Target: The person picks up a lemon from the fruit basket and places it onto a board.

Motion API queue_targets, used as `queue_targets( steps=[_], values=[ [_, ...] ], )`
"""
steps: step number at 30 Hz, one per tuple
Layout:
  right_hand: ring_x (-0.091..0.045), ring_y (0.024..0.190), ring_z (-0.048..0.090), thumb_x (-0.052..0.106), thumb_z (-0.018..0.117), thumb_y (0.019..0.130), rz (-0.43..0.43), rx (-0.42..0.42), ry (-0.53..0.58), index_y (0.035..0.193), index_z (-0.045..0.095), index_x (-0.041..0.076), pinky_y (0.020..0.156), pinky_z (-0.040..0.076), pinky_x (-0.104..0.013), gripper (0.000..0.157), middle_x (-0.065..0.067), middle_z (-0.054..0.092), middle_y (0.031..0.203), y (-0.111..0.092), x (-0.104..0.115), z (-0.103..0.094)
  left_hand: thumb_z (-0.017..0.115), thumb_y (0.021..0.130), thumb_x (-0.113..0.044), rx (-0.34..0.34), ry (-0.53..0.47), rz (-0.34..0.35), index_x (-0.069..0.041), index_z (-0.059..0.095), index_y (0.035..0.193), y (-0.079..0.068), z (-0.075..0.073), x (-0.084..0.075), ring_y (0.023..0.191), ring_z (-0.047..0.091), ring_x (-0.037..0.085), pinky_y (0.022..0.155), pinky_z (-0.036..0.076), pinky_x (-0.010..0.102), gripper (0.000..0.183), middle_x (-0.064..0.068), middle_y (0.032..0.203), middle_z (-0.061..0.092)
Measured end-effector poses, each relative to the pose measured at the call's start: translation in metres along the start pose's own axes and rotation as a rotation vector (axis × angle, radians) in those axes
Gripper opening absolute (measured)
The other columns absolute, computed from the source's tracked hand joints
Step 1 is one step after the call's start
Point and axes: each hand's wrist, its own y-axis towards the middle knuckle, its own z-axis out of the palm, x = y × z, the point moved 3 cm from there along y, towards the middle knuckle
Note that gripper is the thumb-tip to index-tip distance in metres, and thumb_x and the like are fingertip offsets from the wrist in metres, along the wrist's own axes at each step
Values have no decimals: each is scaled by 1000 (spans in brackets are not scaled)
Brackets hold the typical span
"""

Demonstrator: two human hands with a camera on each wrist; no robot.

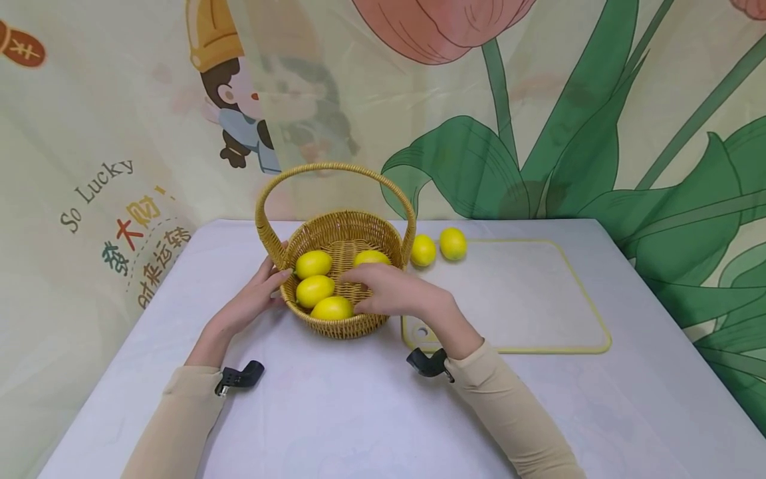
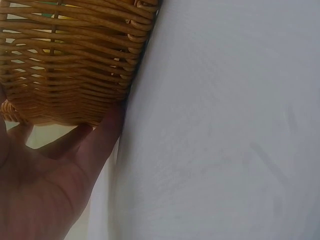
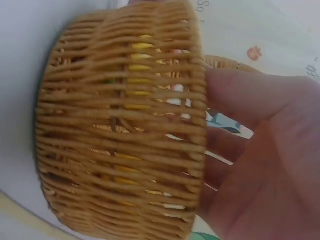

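A wicker basket (image 1: 344, 326) with a tall arched handle stands on the table, several lemons (image 1: 314, 291) lying inside it. Against the basket's left side rests my left hand (image 1: 257, 296), its extended fingers touching the woven wall; the left wrist view shows them low on the wall. My right hand (image 1: 391, 289) reaches over the right rim into the basket with fingers and thumb apart, bare weave showing between them. One lemon (image 1: 372, 257) lies just behind that hand, partly covered by it. In the right wrist view the fingertips are hidden behind the basket wall.
Two more lemons (image 1: 453, 244) sit right of the basket by the far left corner of a white cutting board (image 1: 509, 293) with a yellow edge. A white cloth (image 1: 335, 412) covers the table. Behind it hangs a printed backdrop (image 1: 335, 80). The basket's handle (image 1: 335, 166) arches above its opening.
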Motion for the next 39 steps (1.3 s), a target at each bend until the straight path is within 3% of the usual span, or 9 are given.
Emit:
queue_targets(
  steps=[9, 19, 23, 32, 39],
  values=[
    [-13, 110, 61, 10, 72, 90, -94, -15, 34, 132, 64, 16, 98, 52, -30, 44, 3, 66, 130, 20, -2, 17, 38, 105, -50, -14, 4, -3, -46, -5, 157, 0, -1, 0, 148, 30, 40, 109, 43, 59, 67, 10, 168, 7],
    [-9, 110, 59, 13, 73, 90, -14, 58, 35, 132, 65, 23, 97, 51, -27, 44, 8, 65, 130, 32, -9, 23, 40, 104, -52, -5, -2, -2, -45, -4, 157, 1, -4, 0, 147, 30, 40, 108, 44, 57, 69, 11, 168, 7],
    [-9, 117, 57, 13, 70, 92, 7, 104, 36, 135, 62, 27, 103, 49, -28, 47, 9, 63, 134, 36, -10, 25, 40, 104, -52, -10, 5, -5, -45, -4, 157, 1, -4, 1, 148, 30, 39, 108, 44, 57, 69, 10, 168, 7],
    [-9, 117, 52, 4, 62, 92, -17, 180, 54, 138, 59, 31, 103, 45, -27, 54, 11, 60, 137, 39, -9, 29, 40, 105, -50, -27, 13, -9, -43, -3, 158, 2, -2, 1, 148, 30, 39, 108, 44, 57, 68, 10, 169, 7],
    [-10, 109, 54, 6, 63, 90, -29, 172, 36, 135, 61, 31, 97, 46, -26, 51, 10, 62, 132, 40, -11, 29, 40, 105, -48, -32, 15, -14, -42, -4, 158, 1, 0, 0, 149, 28, 40, 109, 43, 59, 69, 10, 169, 6]
  ],
)
